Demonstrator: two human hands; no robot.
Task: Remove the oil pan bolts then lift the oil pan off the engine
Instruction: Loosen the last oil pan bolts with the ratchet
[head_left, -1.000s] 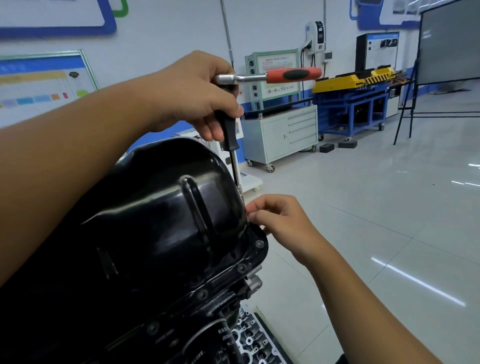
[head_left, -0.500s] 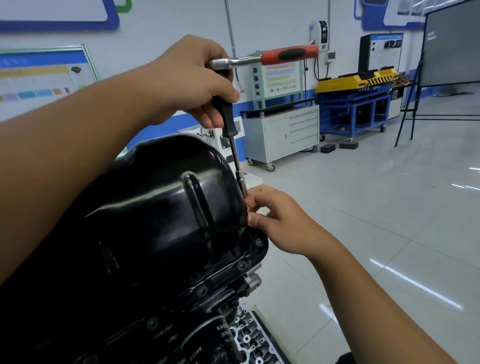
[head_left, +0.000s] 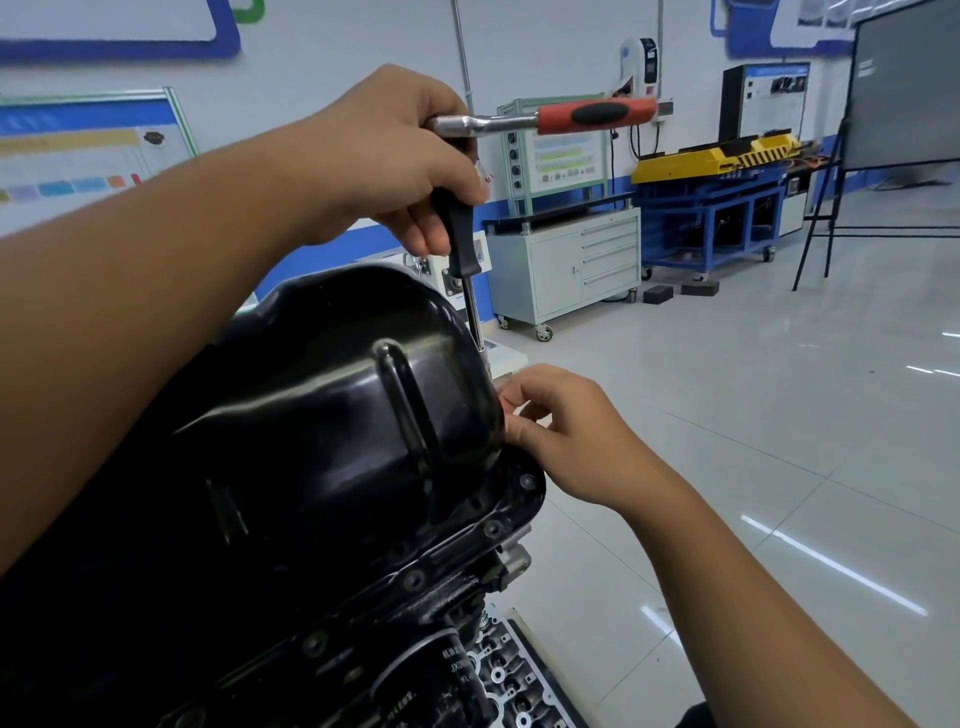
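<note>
Glossy pale floor tiles (head_left: 779, 415) fill the right half of the frame, streaked with white light reflections, under a white wall with blue-bordered boards (head_left: 104, 31) along the top. At upper right stand a dark screen on a black tripod stand (head_left: 904, 88), a blue steel trolley carrying a yellow unit with black hazard stripes (head_left: 711, 156), and a grey metal drawer cabinet on castors (head_left: 566, 265); the writing on the panels above it is too small to read.

Filling the lower left is the oil pan (head_left: 322, 415), a deep pressed-steel shell in shiny black paint with a rounded rib running down its face. It sits on the engine (head_left: 363, 649), and its flat flange carries round bolt heads (head_left: 492, 529) along the lower right edge. A black oil filter at bottom centre bears white characters, too partly seen to read. Beside it lies a grey cast part full of round holes (head_left: 509, 686).

The left hand (head_left: 395, 156), upper centre, has its fingers curled round the black grip of a ratchet extension, whose thin steel shaft drops to the pan's right edge. The ratchet wrench (head_left: 550, 117) juts right, chrome neck, red handle with a black insert. The right hand (head_left: 566, 431), centre, pinches thumb and forefinger at the flange by the shaft's tip; what it pinches is hidden.
</note>
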